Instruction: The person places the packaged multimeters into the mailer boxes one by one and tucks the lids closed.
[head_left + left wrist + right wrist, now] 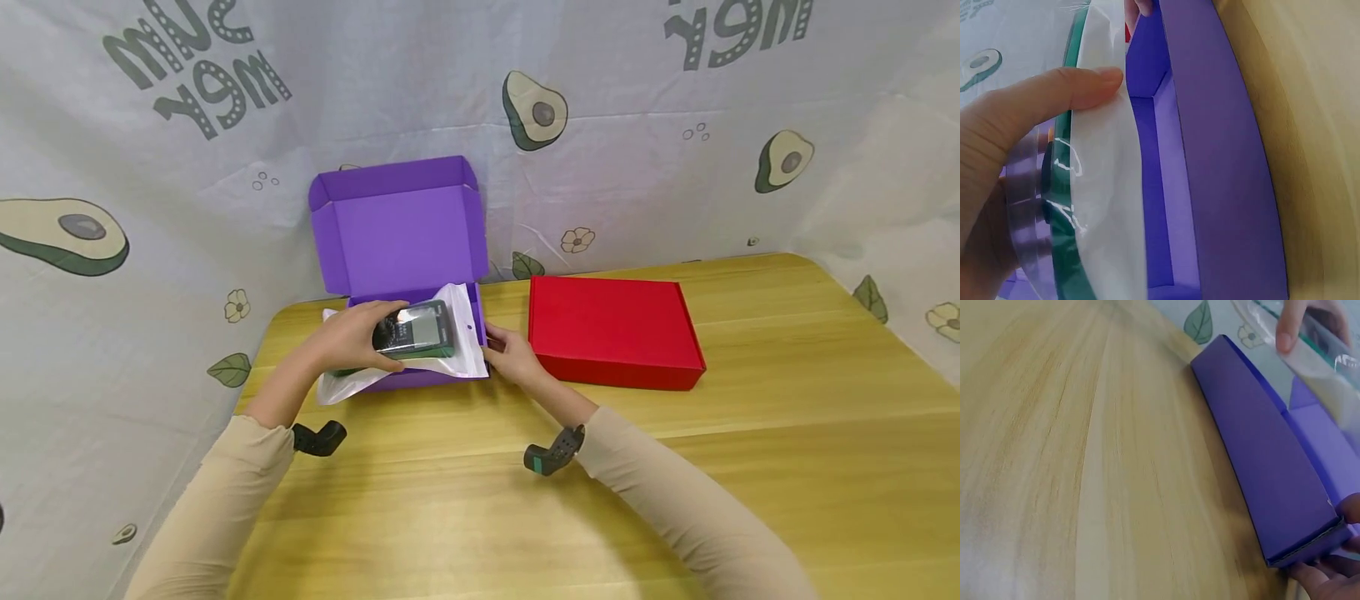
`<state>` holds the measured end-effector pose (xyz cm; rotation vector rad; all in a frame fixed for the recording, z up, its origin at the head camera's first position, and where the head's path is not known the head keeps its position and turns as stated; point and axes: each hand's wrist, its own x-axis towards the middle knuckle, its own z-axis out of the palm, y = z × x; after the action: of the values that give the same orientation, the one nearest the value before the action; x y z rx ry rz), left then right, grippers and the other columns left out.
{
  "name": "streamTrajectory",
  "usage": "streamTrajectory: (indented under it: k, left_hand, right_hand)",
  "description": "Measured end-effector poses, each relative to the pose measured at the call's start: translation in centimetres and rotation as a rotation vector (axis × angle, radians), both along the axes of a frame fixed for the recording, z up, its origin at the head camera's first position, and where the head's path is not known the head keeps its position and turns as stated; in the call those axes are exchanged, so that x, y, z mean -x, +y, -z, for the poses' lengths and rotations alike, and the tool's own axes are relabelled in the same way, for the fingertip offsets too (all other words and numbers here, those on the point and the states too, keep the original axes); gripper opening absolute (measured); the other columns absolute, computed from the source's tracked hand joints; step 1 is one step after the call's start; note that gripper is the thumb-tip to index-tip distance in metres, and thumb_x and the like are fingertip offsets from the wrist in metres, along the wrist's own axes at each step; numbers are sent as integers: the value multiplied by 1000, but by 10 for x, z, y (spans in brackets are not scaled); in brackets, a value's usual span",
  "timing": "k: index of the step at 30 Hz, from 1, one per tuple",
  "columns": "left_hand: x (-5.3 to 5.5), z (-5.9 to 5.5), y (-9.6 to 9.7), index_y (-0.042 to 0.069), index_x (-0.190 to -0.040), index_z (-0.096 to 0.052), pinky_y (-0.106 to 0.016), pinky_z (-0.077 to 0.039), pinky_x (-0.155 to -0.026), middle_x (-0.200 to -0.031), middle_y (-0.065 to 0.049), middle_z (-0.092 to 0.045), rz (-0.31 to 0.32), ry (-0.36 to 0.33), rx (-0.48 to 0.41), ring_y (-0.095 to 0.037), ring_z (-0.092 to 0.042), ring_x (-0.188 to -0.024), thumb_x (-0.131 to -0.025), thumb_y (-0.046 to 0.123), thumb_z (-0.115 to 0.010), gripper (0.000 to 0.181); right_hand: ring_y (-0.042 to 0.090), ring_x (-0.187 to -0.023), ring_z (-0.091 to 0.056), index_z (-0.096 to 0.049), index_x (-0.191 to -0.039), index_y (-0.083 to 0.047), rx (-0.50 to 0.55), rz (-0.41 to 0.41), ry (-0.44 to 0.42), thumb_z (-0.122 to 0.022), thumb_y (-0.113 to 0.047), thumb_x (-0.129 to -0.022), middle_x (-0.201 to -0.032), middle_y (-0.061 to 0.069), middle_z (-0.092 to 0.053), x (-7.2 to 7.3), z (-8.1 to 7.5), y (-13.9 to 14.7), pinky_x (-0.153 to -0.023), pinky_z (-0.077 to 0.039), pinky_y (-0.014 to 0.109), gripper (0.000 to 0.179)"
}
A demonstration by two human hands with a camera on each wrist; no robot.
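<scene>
My left hand (356,337) grips a bagged multimeter (423,329) from above, thumb on the near side. The multimeter has a dark face, a grey screen and a green edge (1063,250). Its bag (468,333) is clear on top with a white backing (1107,187). Hand and bag are over the open purple box (405,381), whose inner floor shows below the bag in the left wrist view. At the box's right side, my right hand (513,357) holds the near corner, thumb at the rim and fingers beneath in the right wrist view.
The purple box's lid (408,237) stands raised at the back, close to a printed cloth backdrop (637,150). A closed red box (611,325) lies to the right on the wooden table (450,500). Each wrist carries a black camera mount (553,452).
</scene>
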<state>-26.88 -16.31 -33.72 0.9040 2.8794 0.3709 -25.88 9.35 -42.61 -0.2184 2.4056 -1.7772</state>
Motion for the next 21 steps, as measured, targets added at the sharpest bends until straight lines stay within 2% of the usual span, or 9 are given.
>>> streamTrajectory:
  k: [5, 10, 15, 21]
  left_hand:
    - [15, 8, 1, 7, -141, -36, -54, -36, -98, -136, -18, -45, -19, -8, 13, -36, -43, -124, -65, 40, -79, 94]
    - [29, 17, 4, 7, -140, -36, -52, -38, -96, -134, -17, -47, -26, -20, 34, -34, -47, -119, -65, 37, -80, 93]
    - [38, 24, 8, 7, -139, -37, -50, -40, -94, -132, -16, -50, -24, -35, 41, -32, -49, -117, -64, 34, -81, 91]
    - [43, 28, 17, 6, -141, -35, -50, -37, -99, -136, -18, -46, -21, -69, 63, -35, -44, -123, -67, 35, -79, 91]
  right_hand:
    - [33, -126, -42, -31, -139, 6, -11, -10, -11, -52, -1, -92, -141, 22, -38, -2, -1, 0, -100, -38, 38, 53]
    - [33, -127, -41, -30, -139, 6, -31, 0, -10, -52, -2, -92, -141, 22, -37, -4, -1, -1, -100, -37, 38, 53]
    - [32, -127, -41, -31, -139, 6, -12, 12, -8, -51, -3, -93, -142, 21, -36, -5, 0, -2, -101, -37, 37, 52]
    - [31, -128, -41, -31, -139, 7, -3, 26, -10, -51, -3, -93, -142, 21, -37, -5, 2, -3, -102, -36, 37, 51]
